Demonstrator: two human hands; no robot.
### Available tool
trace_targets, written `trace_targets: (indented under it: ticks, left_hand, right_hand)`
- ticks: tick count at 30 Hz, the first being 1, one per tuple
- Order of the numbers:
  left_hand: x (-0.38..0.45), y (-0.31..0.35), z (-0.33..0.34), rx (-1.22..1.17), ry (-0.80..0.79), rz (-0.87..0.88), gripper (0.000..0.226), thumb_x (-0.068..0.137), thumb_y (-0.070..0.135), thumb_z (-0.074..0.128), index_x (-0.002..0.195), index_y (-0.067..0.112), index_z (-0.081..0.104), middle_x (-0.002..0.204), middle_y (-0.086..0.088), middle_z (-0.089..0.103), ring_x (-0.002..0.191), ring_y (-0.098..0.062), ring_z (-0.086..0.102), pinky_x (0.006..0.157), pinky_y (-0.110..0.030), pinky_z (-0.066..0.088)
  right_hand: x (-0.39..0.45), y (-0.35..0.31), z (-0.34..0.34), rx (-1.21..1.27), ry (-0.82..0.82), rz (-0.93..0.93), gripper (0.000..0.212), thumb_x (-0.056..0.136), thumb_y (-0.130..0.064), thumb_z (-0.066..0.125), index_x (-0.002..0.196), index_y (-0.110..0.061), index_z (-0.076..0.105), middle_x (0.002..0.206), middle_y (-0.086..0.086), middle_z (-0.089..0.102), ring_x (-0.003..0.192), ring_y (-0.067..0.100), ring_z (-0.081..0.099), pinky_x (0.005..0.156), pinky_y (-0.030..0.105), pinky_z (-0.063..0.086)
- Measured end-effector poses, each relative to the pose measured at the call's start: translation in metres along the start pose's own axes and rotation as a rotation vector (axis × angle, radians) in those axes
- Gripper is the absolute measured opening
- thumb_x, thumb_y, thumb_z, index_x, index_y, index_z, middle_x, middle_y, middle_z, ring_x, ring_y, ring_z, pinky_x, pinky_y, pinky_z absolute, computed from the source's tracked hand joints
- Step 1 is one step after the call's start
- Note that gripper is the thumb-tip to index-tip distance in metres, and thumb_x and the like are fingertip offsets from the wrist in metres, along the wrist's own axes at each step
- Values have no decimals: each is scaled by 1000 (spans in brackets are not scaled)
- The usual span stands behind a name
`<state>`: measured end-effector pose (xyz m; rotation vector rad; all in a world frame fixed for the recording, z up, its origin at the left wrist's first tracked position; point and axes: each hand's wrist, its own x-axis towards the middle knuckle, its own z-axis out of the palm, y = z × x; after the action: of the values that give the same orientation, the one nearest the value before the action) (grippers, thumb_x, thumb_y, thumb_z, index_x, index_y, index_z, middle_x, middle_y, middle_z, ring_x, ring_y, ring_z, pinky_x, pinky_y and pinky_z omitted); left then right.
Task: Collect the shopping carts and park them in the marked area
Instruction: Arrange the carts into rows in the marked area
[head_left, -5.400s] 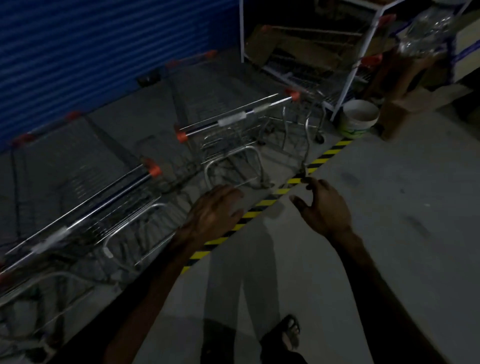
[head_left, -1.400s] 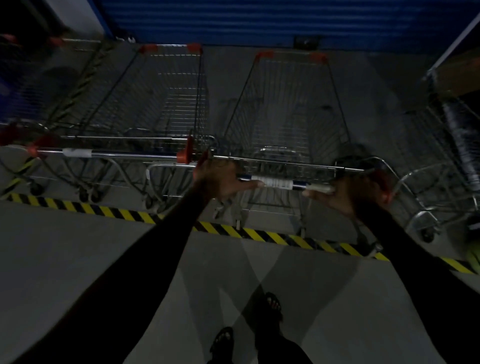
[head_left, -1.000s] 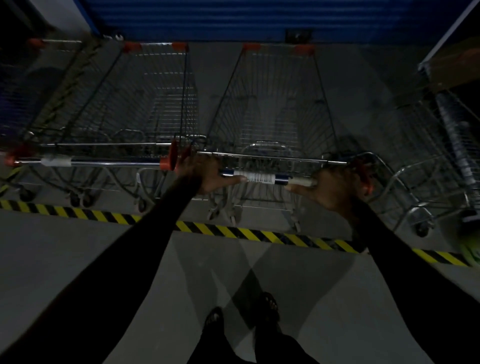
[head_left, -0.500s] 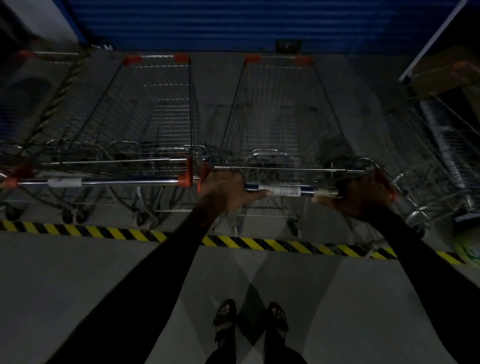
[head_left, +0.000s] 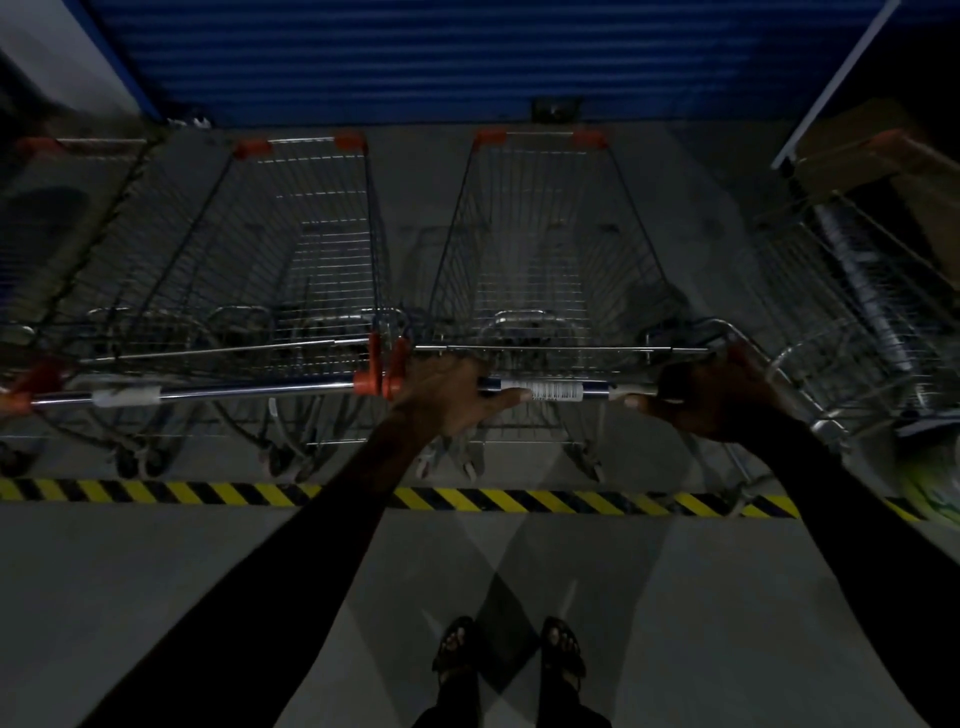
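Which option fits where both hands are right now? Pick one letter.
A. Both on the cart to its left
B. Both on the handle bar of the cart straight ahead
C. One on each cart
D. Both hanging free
B: the left hand and the right hand both grip the handle bar of the cart straight ahead.

Three shopping carts stand side by side behind the tape: one cart (head_left: 545, 249) in the middle of the view, a second cart (head_left: 291, 249) just to its left, and a third cart (head_left: 57, 234) cut off at the left edge. One yellow-and-black striped tape line (head_left: 156, 492) crosses the floor, and one blue roller shutter (head_left: 441, 57) fills the back. Two hands show, the left hand (head_left: 447, 397) and the right hand (head_left: 711, 397), and two sandalled feet (head_left: 457, 644) at the bottom; the wire clutter at the far right is too dim to count
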<state>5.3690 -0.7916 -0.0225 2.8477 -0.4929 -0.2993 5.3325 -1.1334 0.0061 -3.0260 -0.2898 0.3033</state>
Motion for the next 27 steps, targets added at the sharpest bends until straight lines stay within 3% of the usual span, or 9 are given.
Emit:
trace_targets:
  ticks: [3,5,7,12,17,20,22,25,27]
  left_hand:
    - [-3,8,-9,-62,20,72,64,89,90,45,68,30,46,63,14,50,60,-4,51,57,-29,35]
    - [-4,13,-14,-69,15,91,59,92,84,49,68,31,42,66,14,51,61,-3,50,56,-28,31]
    - [-4,15,-15,-75,24,83,56,93,84,50,76,30,52,72,15,56,66,-5,54,60,-29,35]
    - [-5,15,-14,-78,120,149,62,95,80,50,105,22,70,106,4,73,97,-17,69,80,-33,54]
    - [-9,21,-15,-100,181,219,48,100,66,60,122,25,71,115,1,73,104,-21,67,79,-30,48]
    - [-10,31,-14,-106,192,245,40,102,54,65,122,19,72,115,-2,72,106,-24,66,79,-28,40]
    - [-6,40,-11,-101,197,266,35,102,52,64,112,19,74,109,-1,70,102,-24,65,78,-29,41]
    - [-1,69,-7,-116,178,355,29,102,48,63,93,21,69,94,5,64,89,-22,65,70,-30,44]
    - [2,97,-5,-122,163,423,25,100,46,65,87,24,65,88,5,67,83,-23,66,66,-31,45]
  right_hand:
    - [1,2,0,-72,-9,-6,85,73,-105,7,52,-37,52,70,-14,64,84,17,69,103,46,45]
    - [8,6,8,-67,14,-2,94,74,-105,5,74,-36,69,85,-10,73,91,17,70,98,44,50]
    - [11,7,17,-102,107,-20,94,81,-100,11,109,-38,75,103,-5,77,104,22,71,99,46,50]
    - [-1,-13,17,-67,340,-10,75,92,-87,26,87,-29,72,80,-2,74,83,28,74,88,47,52]
    - [-13,-24,16,-107,311,79,78,94,-86,18,114,-35,73,113,-8,77,110,20,72,110,49,40]
    - [-19,-21,15,-25,331,87,76,97,-81,22,116,-30,75,116,-3,76,114,25,70,114,51,37]
    - [-29,-21,12,17,408,128,66,96,-72,35,113,-24,78,112,6,76,111,33,69,107,52,46]
    - [-56,-20,2,23,534,320,45,95,-54,50,108,-20,77,103,15,75,89,41,72,76,47,58]
    - [-77,-14,-3,63,529,496,37,100,-48,56,110,-19,75,98,15,74,83,41,72,71,46,59]
